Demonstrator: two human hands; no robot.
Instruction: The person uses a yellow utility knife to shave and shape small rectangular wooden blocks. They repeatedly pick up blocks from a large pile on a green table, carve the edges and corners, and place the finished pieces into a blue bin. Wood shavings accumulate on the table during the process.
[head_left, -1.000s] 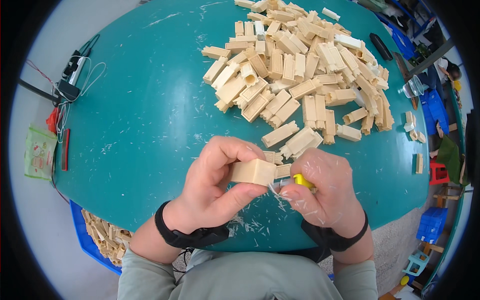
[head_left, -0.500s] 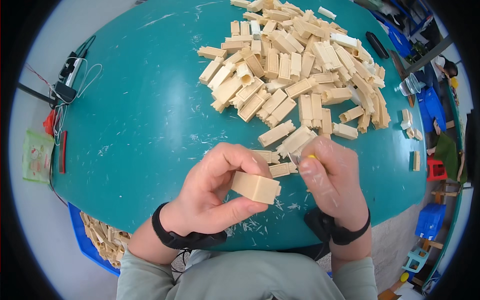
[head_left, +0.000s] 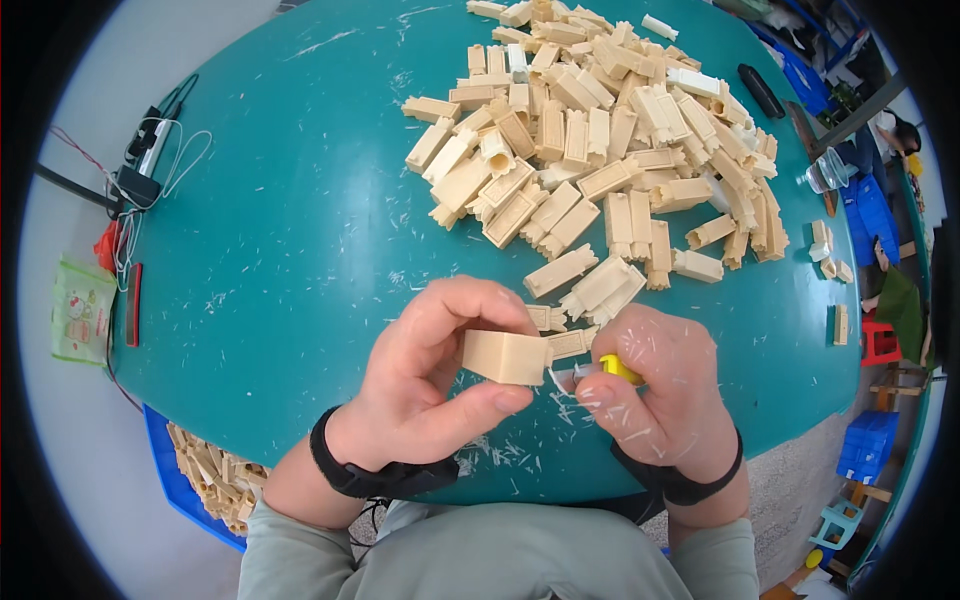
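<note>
Between the thumb and fingers of my left hand (head_left: 415, 385) is a beige rectangular plastic piece (head_left: 503, 357), lying nearly level with one end pointing right. My right hand (head_left: 660, 385) is closed around a knife with a yellow handle (head_left: 620, 369). Its metal blade reaches left to the right end of the piece; whether the edge touches it I cannot tell. White shavings (head_left: 515, 445) lie on the green table beneath and cling to my right hand. Just beyond my hands are a few similar pieces (head_left: 602, 288) with jagged ends.
A large heap of beige pieces (head_left: 570, 135) covers the table's far right. A dark cylinder (head_left: 760, 90), a clear cup (head_left: 826, 172) and small pieces (head_left: 841, 325) lie along the right edge. Cables and a power strip (head_left: 150, 150) are at left. A blue bin (head_left: 178, 490) holds more pieces at lower left.
My right hand has turned and come lower, bringing the knife's blade to the end of the piece. My left hand has tilted the piece to a more level position.
</note>
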